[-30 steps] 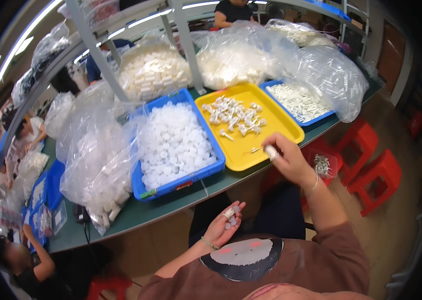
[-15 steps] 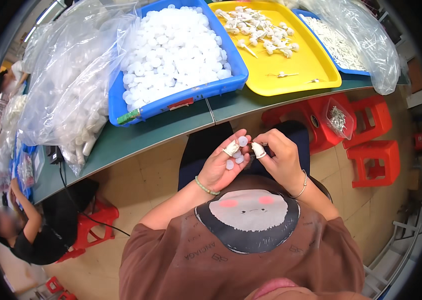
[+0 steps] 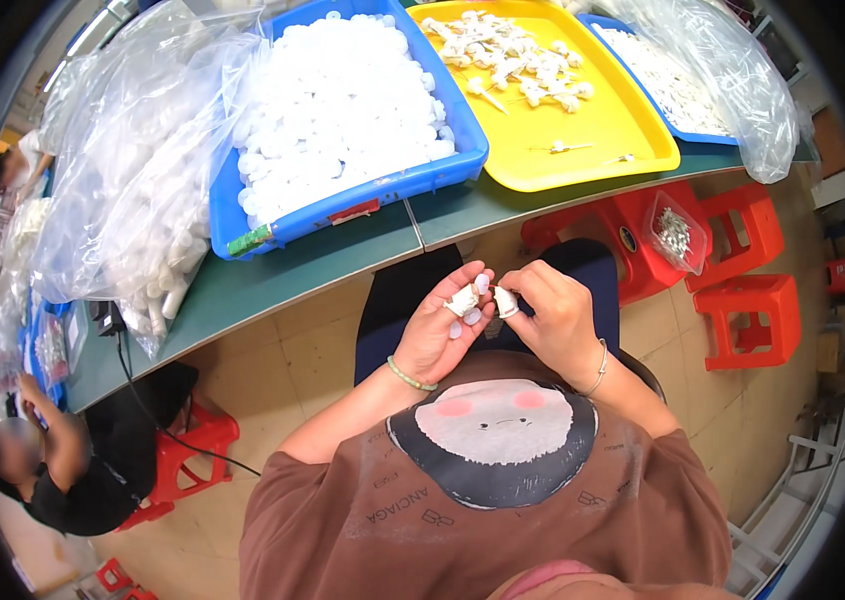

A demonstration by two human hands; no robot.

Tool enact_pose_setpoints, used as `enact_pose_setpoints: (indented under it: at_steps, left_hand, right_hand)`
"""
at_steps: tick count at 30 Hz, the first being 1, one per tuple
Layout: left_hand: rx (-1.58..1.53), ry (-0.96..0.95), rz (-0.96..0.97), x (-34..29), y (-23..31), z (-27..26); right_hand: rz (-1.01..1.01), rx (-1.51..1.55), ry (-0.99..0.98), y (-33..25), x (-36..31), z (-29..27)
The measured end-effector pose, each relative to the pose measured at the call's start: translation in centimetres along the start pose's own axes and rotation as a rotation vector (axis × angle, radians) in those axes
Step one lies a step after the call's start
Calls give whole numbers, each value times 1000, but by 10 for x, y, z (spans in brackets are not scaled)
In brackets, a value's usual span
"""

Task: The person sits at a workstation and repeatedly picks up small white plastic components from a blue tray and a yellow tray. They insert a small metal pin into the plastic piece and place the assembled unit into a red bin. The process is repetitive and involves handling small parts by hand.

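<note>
Above my lap, in front of the table edge, my two hands meet. My left hand [image 3: 425,340] is palm-up with curled fingers and holds several small translucent white plastic caps [image 3: 472,316]. One cap [image 3: 483,284] is pinched upright at its fingertips. My right hand [image 3: 560,318] is closed in a pinch against that cap. It grips a tiny part with a speck of red, mostly hidden by the fingers. Both thumbs wear white wrappings [image 3: 463,300]. Beyond them, a blue bin [image 3: 363,203] is heaped with matching white caps.
A yellow tray [image 3: 583,125] holds small white assembled pieces with thin wires. Right of it stands a blue tray [image 3: 711,137] of white sticks under plastic. A large plastic bag [image 3: 133,180] lies at left. Red stools [image 3: 746,320] and a clear box [image 3: 676,236] sit right; another person [image 3: 73,460] sits left.
My hands have drawn closer, bringing the right fingertips up against the cap. That cap has turned from face-on to nearly edge-on. The left fingers have curled further over the loose caps.
</note>
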State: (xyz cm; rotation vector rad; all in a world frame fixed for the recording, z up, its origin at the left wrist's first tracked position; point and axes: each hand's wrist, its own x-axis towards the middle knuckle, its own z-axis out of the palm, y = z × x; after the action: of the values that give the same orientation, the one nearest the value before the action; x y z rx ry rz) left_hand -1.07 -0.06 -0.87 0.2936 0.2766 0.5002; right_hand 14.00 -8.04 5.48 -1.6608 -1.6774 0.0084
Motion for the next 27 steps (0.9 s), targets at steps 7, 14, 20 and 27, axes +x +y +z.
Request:
enact_pose_setpoints:
  at_steps: [7, 14, 20, 27]
  left_hand:
    - [123, 21, 57, 2, -5, -2]
    - [168, 59, 65, 2, -3, 0]
    - [171, 78, 66, 2, -3, -3]
    - [229, 111, 67, 5, -1, -4]
  right_hand:
    - [51, 82, -21, -5, 3, 1]
    - [152, 170, -110, 2, -1, 3]
    - [511, 634, -293, 16, -12, 8]
    - [330, 486, -218, 11, -7, 4]
